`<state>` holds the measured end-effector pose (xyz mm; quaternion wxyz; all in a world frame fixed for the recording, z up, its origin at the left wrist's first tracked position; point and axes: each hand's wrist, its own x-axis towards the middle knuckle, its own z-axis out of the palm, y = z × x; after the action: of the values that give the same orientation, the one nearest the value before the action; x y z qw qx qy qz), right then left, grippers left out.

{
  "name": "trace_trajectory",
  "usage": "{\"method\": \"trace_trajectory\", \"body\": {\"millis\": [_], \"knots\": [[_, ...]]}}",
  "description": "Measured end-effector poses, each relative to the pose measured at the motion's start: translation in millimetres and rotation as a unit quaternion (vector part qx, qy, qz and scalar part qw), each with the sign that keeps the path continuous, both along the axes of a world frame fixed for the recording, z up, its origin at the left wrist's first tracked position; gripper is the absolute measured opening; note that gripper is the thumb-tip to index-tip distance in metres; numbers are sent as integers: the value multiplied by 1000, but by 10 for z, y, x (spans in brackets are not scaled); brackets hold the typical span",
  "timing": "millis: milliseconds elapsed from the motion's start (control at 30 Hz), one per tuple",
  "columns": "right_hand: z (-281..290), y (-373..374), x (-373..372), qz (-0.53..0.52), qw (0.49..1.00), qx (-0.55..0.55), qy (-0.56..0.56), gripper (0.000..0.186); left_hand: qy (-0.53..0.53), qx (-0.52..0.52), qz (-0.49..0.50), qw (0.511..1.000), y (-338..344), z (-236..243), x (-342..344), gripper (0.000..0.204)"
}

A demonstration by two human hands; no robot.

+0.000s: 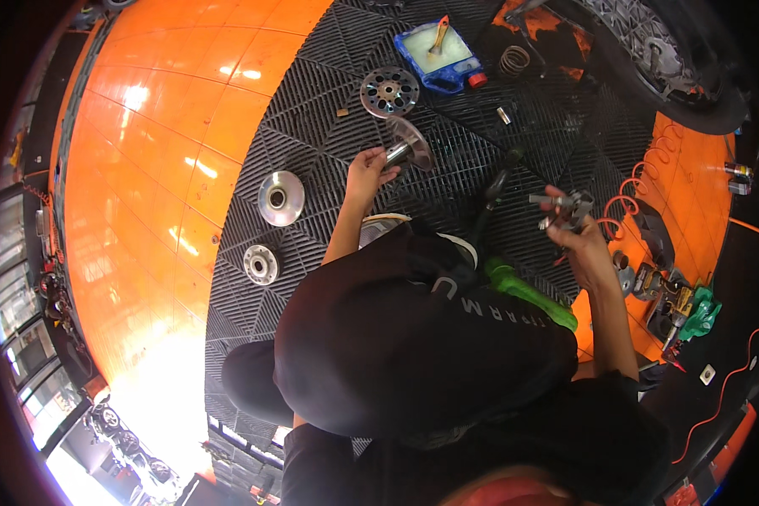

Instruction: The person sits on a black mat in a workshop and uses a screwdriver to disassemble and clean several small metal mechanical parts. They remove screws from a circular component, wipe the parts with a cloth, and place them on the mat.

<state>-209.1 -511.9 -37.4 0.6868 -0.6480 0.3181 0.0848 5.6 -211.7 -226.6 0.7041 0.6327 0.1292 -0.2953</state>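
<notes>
My left hand (368, 179) is closed round the shiny tubular shaft of a metal pulley half (413, 145), whose wide disc faces away from me. Off to the right, my right hand (575, 229) grips a grey metal part with projecting arms (572, 207); its exact kind is unclear. Just beyond the pulley half lies a round metal plate with a ring of holes (390, 92). A smooth conical disc (281, 198) and a smaller flanged hub (261, 264) rest on the black ribbed mat (320, 143), left of my left forearm.
A cut-open blue jug (449, 78) holds pale liquid and a brush (439, 35). Near it are a coil spring (514, 61) and a small metal sleeve (503, 115). A green bottle-like object (531, 295) is by my right forearm. Rightward are a tyre (717, 105), coiled hose (622, 205) and power tool (649, 282).
</notes>
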Motion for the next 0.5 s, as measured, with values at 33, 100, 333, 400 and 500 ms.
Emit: {"method": "trace_trajectory", "body": {"millis": [33,100,333,400,500], "knots": [[20,52,-39,7,999,38,-30,43,5,-7,-8,1000,17,7,9,41],[11,137,-84,70,995,63,-12,37,-4,48,-46,998,87,25,-5,38],[-28,318,4,195,935,-257,-146,39,-8,130,-128,983,182,-138,0,43],[22,277,0,172,957,-207,-107,41,6,110,-130,985,200,-168,8,44],[55,214,-24,167,958,-199,-122,44,8,130,-167,977,157,-142,23,45]]}}
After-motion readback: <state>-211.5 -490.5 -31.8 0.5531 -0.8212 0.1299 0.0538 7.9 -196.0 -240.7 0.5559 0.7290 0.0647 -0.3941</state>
